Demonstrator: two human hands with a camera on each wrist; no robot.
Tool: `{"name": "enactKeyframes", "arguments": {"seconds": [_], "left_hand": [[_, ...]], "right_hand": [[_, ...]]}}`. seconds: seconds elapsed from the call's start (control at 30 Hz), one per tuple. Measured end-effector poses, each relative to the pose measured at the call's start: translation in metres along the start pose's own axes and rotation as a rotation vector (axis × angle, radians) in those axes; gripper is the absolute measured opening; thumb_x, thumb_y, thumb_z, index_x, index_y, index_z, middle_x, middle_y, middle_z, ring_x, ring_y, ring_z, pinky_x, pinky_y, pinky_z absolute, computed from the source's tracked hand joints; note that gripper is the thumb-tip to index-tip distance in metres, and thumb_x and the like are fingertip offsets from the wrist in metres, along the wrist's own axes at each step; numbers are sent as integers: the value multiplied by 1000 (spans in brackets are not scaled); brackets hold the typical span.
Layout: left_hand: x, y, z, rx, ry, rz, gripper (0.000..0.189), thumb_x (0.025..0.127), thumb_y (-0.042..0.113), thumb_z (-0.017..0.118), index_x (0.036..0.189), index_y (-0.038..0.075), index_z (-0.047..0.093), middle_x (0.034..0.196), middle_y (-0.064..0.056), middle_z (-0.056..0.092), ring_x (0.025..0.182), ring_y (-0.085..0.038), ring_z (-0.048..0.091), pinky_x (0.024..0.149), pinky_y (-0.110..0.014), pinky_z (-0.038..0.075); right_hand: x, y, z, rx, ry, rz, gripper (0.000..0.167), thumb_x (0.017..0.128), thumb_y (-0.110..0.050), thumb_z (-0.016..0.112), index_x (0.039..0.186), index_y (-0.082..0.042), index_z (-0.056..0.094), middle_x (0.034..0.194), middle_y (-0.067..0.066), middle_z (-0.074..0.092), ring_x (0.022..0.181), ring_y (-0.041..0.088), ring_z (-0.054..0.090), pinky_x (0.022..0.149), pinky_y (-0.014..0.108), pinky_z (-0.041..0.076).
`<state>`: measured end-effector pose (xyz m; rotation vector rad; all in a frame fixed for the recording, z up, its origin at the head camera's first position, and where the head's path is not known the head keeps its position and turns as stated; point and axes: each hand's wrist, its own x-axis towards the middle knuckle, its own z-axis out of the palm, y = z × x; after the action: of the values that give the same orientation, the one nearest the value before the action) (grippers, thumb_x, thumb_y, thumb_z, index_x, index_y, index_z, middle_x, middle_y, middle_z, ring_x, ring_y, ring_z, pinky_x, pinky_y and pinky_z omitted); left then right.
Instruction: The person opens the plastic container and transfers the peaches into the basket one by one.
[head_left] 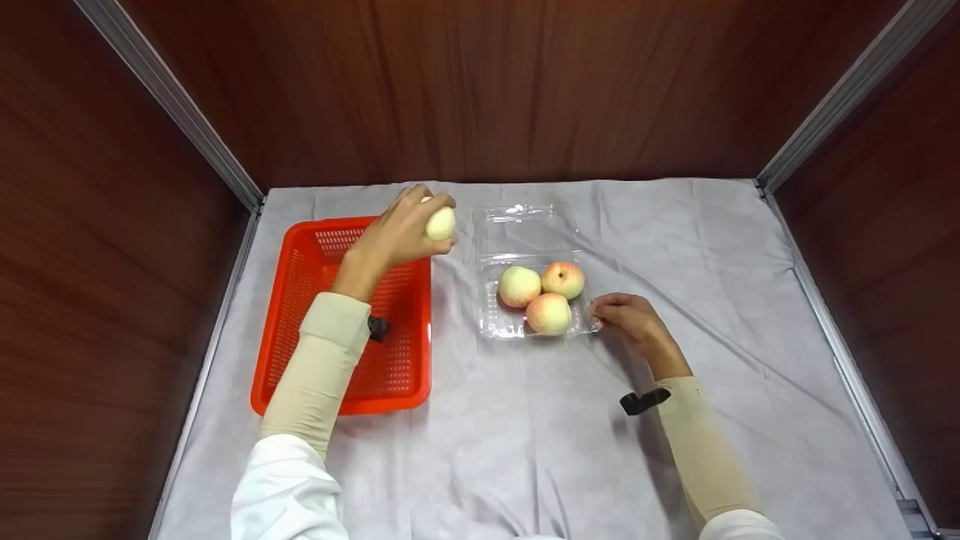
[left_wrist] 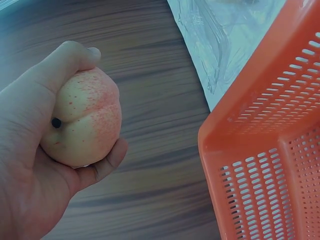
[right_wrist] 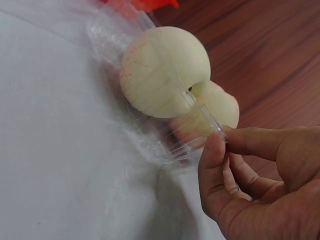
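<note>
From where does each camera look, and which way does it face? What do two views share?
Head: worn on the head, facing forward and down at the basket and box; left hand, right hand and sleeves show.
Left wrist: worn there, facing the held peach and basket; only the left hand shows.
Right wrist: worn there, facing the box's pinched edge and two peaches; only the right hand shows.
Shared: head and left wrist both show the held peach and basket.
</note>
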<state>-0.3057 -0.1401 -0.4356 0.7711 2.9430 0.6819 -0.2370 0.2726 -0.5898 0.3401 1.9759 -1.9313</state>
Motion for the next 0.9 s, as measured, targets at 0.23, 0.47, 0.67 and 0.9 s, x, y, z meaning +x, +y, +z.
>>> {"name": "enactKeyframes", "arguments": {"seconds": [0.23, 0.47, 0.67, 0.9], "left_hand": [[-2, -5, -2, -4, 6, -13, 52, 90, 33, 77, 137, 17, 63, 133, -17, 58, 126, -33, 52, 91, -51, 60], [-3, -9, -2, -6, 18, -9, 51, 90, 33, 77, 136, 17, 64, 130, -17, 58, 123, -34, 53, 92, -52, 60], [-4, -12, -1, -4, 22, -7, 49, 90, 32, 76, 134, 17, 64, 130, -17, 58, 125, -34, 52, 92, -52, 60], [-4, -17, -1, -5, 26, -9, 48, 90, 29, 75, 133, 14, 64, 129, -18, 59, 125, -34, 53, 91, -52, 59]], "right_hand": [[0, -1, 0, 30, -8, -9, 15, 98, 3, 65, 112, 9, 68, 81, -5, 69, 73, 5, 65, 70, 18, 56], [5, 1, -4, 13, -12, 3, 19, 99, 3, 63, 115, 13, 66, 82, -4, 69, 74, 6, 65, 72, 19, 57], [2, 0, -1, -6, -4, -8, 20, 99, 2, 64, 116, 13, 66, 83, -5, 69, 76, 6, 65, 72, 18, 56], [1, 0, 0, 5, 7, -36, 11, 97, 3, 65, 105, 6, 71, 79, -4, 70, 73, 6, 66, 71, 18, 57]]}}
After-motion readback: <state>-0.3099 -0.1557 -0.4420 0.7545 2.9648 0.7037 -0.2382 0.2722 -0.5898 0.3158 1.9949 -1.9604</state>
